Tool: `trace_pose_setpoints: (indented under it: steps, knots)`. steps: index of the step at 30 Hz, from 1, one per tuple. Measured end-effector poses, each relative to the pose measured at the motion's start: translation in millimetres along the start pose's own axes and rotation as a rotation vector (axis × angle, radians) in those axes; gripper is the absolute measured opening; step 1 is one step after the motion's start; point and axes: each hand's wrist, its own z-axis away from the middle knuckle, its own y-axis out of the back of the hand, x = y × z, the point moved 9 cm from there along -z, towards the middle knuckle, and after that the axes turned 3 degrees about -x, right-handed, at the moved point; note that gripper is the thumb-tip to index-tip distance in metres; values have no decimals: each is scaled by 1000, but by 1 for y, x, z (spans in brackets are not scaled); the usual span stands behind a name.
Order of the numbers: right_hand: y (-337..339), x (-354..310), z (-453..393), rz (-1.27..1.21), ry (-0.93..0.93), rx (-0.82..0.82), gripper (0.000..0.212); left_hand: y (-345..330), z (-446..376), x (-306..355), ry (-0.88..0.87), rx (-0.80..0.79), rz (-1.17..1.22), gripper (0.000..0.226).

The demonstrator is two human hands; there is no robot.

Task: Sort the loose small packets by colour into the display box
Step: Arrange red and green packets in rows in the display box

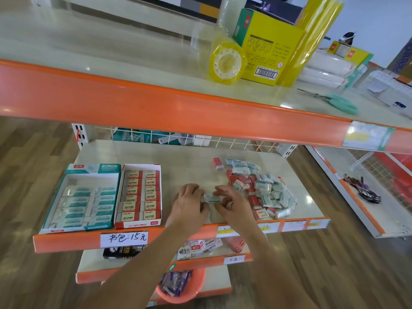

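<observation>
A heap of loose red and teal small packets point(262, 189) lies on the right of the middle shelf point(191, 166). One red packet point(218, 163) lies apart behind it. At the left stand a teal display box point(81, 197) partly filled with teal packets and a red display box point(139, 195) full of red packets. My left hand point(189, 202) and my right hand point(231, 202) meet at the shelf's middle, both holding one teal packet point(210, 198) by its ends.
An orange-edged upper shelf point(156, 101) overhangs, carrying tape rolls point(227, 63), a yellow box point(267, 47) and scissors point(334, 101). Lower shelves hold small boxes point(196, 246) and a pink bowl point(180, 286). A price label point(123, 238) sits on the shelf edge.
</observation>
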Motion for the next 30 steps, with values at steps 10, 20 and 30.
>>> trace_pose_setpoints:
  steps: [10, 20, 30]
  knots:
    - [7, -4, -1, 33, -33, 65, 9, -3, -1, -4, 6, 5, 18, 28]
    - [12, -3, 3, -13, -69, 57, 29, -4, 0, -3, -19, 5, -11, 31]
    - [2, -11, 4, 33, -14, -23, 41, -4, -1, -4, -7, -4, -12, 31]
